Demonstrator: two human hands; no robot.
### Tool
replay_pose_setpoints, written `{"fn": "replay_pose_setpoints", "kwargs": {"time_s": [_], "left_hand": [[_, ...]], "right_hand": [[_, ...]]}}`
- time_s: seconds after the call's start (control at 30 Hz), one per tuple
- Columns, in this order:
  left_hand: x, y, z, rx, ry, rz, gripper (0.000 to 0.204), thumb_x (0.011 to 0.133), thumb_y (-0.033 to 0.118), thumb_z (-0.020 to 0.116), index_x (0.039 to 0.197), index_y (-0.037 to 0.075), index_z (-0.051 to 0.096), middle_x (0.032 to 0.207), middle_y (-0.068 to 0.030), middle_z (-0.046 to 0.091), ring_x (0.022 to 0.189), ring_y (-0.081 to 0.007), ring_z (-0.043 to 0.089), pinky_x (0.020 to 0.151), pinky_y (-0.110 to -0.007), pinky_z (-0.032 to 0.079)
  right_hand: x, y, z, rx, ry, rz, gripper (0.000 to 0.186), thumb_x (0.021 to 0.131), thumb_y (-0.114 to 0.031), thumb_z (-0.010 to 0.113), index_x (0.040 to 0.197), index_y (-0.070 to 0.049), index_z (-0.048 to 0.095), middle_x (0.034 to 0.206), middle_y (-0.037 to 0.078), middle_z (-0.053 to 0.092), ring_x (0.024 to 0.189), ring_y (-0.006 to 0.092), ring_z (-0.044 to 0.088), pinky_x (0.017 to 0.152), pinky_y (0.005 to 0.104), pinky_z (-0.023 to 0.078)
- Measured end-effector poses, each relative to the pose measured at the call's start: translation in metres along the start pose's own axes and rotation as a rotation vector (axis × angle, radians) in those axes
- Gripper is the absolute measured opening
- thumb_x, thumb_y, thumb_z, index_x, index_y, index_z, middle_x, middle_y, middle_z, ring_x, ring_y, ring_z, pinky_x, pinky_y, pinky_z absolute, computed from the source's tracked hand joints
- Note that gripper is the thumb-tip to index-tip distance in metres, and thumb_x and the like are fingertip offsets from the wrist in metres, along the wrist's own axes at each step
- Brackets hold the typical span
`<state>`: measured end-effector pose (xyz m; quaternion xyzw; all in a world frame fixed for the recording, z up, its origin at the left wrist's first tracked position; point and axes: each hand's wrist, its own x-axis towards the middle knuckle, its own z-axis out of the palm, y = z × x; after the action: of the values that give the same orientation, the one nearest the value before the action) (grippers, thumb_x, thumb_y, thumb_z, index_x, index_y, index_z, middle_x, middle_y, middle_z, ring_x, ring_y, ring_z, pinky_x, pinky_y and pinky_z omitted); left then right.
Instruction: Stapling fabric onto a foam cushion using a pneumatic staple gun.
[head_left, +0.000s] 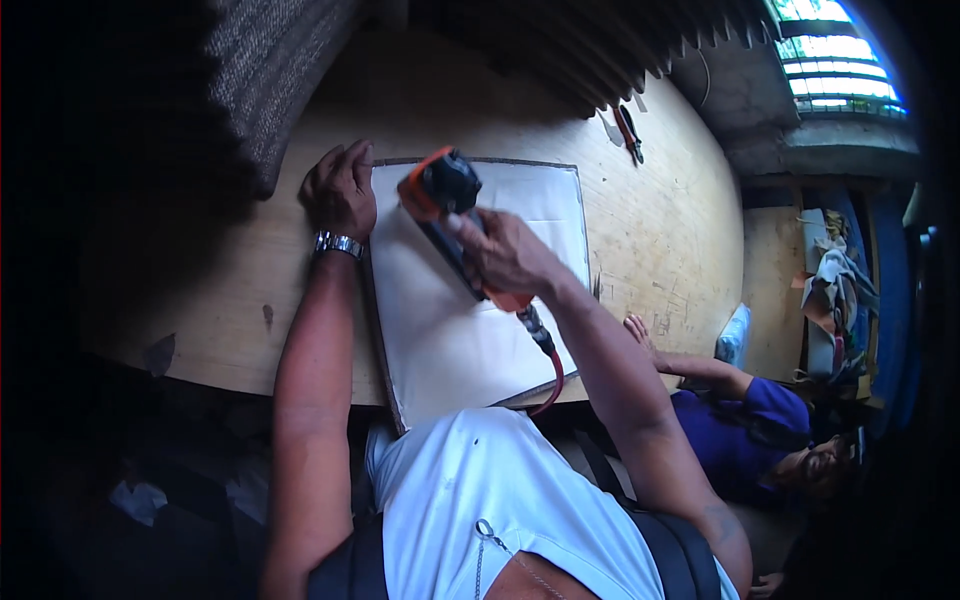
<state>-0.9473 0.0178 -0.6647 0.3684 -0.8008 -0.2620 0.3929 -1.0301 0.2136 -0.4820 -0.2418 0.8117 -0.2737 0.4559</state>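
Note:
A flat, white-covered panel with a dark, frayed-looking border lies on the wooden table. My right hand is wrapped round the handle of an orange and black staple gun, apparently air-driven, held over the panel's upper middle. A red hose runs from a metal fitting at the handle's end down toward the panel's near edge. At the panel's upper left corner, my left hand holds the edge with bent fingers; its fingertips are partly hidden. Under the tool, the staple gun's nose is hard to make out.
Pliers with dark and red handles lie on the table at the far right. Ribbed, dark hanging material looms over the far left. At right, a person in a purple shirt rests a hand on the table edge, near a plastic-wrapped bundle.

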Motion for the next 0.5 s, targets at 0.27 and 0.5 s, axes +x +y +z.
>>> {"fn": "replay_pose_setpoints", "kwargs": {"time_s": [0.27,0.5], "left_hand": [[0.003,-0.009,-0.005,-0.082,-0.137,0.019,0.015,0.088,0.033,0.075,0.097,0.021,0.079,0.103,-0.0019,0.076,0.105,-0.0239,0.065,0.096,-0.043,0.049],[-0.052,-0.028,-0.081,0.153,-0.069,-0.089,0.03,0.097,0.033,0.067,0.115,0.01,0.071,0.113,-0.0149,0.069,0.102,-0.0376,0.063,0.09,-0.048,0.051]], "right_hand": [[-0.153,0.063,0.028,-0.081,-0.144,0.064,0.069,0.094,-0.067,0.06,0.11,0.0,0.067,0.069,0.014,0.062,0.068,0.0277,0.064,0.07,0.0418,0.049],[-0.209,0.124,0.015,-0.026,-0.009,0.028,0.063,0.093,-0.063,0.063,0.11,-0.002,0.067,0.061,0.01,0.06,0.059,0.0241,0.063,0.062,0.039,0.05]]}}
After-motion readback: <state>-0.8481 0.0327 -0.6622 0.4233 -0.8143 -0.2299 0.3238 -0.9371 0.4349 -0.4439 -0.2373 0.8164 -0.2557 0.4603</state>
